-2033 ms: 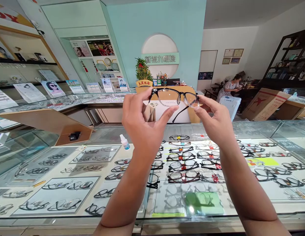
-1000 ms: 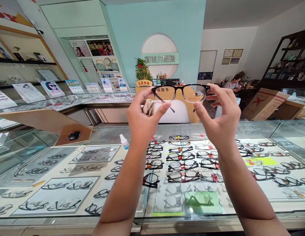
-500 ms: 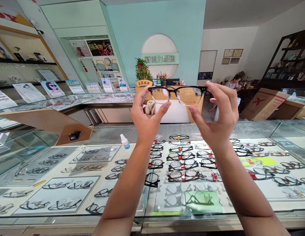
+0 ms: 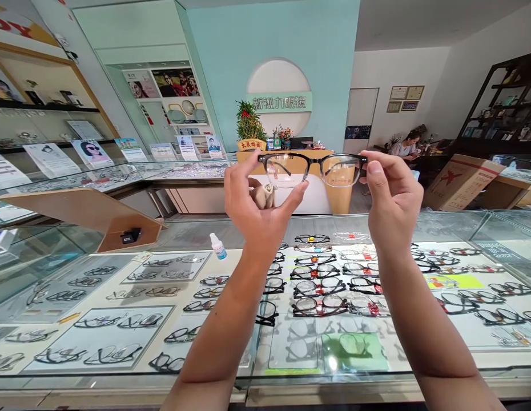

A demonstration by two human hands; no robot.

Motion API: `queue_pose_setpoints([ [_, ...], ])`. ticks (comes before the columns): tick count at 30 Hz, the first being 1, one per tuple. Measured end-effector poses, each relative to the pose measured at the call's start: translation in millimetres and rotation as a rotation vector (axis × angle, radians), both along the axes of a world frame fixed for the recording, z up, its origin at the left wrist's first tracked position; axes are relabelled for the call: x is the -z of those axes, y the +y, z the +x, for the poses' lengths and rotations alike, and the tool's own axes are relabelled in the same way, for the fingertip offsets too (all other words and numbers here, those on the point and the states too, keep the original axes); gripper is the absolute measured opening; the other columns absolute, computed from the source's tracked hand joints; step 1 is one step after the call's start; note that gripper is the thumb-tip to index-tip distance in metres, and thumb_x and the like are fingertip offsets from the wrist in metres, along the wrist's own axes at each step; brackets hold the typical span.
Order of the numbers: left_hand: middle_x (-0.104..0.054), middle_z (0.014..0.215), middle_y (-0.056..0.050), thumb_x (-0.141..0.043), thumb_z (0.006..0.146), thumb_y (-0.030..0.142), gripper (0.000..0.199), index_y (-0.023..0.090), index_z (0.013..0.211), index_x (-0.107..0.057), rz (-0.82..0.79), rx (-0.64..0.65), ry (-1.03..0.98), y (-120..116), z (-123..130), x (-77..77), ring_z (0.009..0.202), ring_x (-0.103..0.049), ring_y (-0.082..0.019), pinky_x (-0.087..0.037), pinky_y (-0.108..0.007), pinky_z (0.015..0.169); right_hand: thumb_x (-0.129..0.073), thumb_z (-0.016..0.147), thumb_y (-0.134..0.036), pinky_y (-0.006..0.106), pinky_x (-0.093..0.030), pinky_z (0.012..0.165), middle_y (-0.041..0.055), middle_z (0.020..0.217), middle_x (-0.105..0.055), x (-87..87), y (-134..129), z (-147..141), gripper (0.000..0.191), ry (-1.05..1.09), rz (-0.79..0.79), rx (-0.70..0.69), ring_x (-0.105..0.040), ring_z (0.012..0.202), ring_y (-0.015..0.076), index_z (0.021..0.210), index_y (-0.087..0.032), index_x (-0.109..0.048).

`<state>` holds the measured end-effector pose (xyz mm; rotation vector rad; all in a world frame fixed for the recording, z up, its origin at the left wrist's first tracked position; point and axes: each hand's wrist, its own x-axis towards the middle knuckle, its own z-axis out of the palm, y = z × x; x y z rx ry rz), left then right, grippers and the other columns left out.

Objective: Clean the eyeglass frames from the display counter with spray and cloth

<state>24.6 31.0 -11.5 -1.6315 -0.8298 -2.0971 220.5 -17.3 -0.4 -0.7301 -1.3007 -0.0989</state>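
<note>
Raised in front of me is a pair of eyeglasses (image 4: 314, 160), dark along the top rim and clear below, with faint lettering on one lens. My left hand (image 4: 259, 225) grips its left end and also keeps a crumpled beige cloth (image 4: 263, 197) in the curled fingers. At the other end, my right hand (image 4: 394, 200) pinches the frame near the hinge between thumb and fingers. Below both arms is a glass display case (image 4: 257, 365) with rows of eyeglasses inside. A small white spray bottle (image 4: 218, 249) with a blue label stands on its top, left of my left forearm.
A tilted wooden-backed stand (image 4: 81, 211) is on the glass at left. Beyond are another display counter (image 4: 188, 174) with picture cards and a wooden reception desk (image 4: 340, 194). A person (image 4: 406, 147) sits at the back right, near a large cardboard box (image 4: 460, 180).
The eyeglasses have shifted slightly right and turned, so the temples now show through the lenses. My right thumb has moved from the lower rim up to the hinge.
</note>
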Motion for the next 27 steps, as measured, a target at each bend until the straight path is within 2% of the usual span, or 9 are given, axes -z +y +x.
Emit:
queue_pose_setpoints([
  [4,-0.067,0.121,-0.011,-0.081,0.078,0.076,0.079,0.026,0.136,-0.061,-0.033,-0.055,0.016,-4.4,1.2,-2.8,0.11,-0.066,-0.031,-0.055,-0.044,0.085,-0.055,0.108,-0.049,0.045,-0.064,0.095,0.0082,0.119,-0.077,1.0,2.5,2.0,0.031,0.077,-0.042,-0.039,-0.075,0.112,0.0256,0.119,-0.028,-0.075],
  [13,-0.07,0.132,-0.011,-0.087,0.077,0.071,0.08,0.029,0.14,-0.062,-0.091,0.01,0.021,-4.1,2.0,2.6,0.092,-0.068,-0.024,-0.059,-0.042,0.082,-0.054,0.109,-0.05,0.046,-0.064,0.095,0.0091,0.118,-0.077,1.4,4.2,3.9,0.033,0.039,0.046,0.033,-0.076,0.11,0.0256,0.119,-0.027,-0.074],
  [17,-0.071,0.132,-0.011,-0.085,0.079,0.072,0.078,0.029,0.14,-0.062,-0.108,0.011,0.028,-3.1,2.8,2.3,0.092,-0.069,-0.024,-0.06,-0.042,0.082,-0.058,0.108,-0.048,0.047,-0.064,0.095,0.009,0.114,-0.077,0.7,1.4,2.5,0.028,0.08,0.078,0.003,-0.076,0.108,0.0261,0.115,-0.026,-0.074],
  [21,-0.071,0.132,-0.011,-0.081,0.079,0.077,0.08,0.027,0.139,-0.061,-0.075,0.02,0.036,-1.2,2.5,2.2,0.094,-0.069,-0.025,-0.059,-0.043,0.083,-0.057,0.107,-0.05,0.049,-0.063,0.096,0.0092,0.115,-0.077,0.2,1.5,1.9,0.03,0.098,0.043,0.006,-0.076,0.109,0.0272,0.115,-0.026,-0.074],
  [27,-0.069,0.138,-0.012,-0.082,0.081,0.074,0.08,0.028,0.142,-0.059,-0.1,0.05,0.046,-1.1,1.8,2.9,0.1,-0.069,-0.026,-0.058,-0.043,0.085,-0.068,0.101,-0.045,0.045,-0.063,0.092,0.0075,0.112,-0.079,-1.7,4.7,3.9,0.021,0.194,0.041,-0.195,-0.075,0.1,0.0235,0.106,-0.025,-0.074],
])
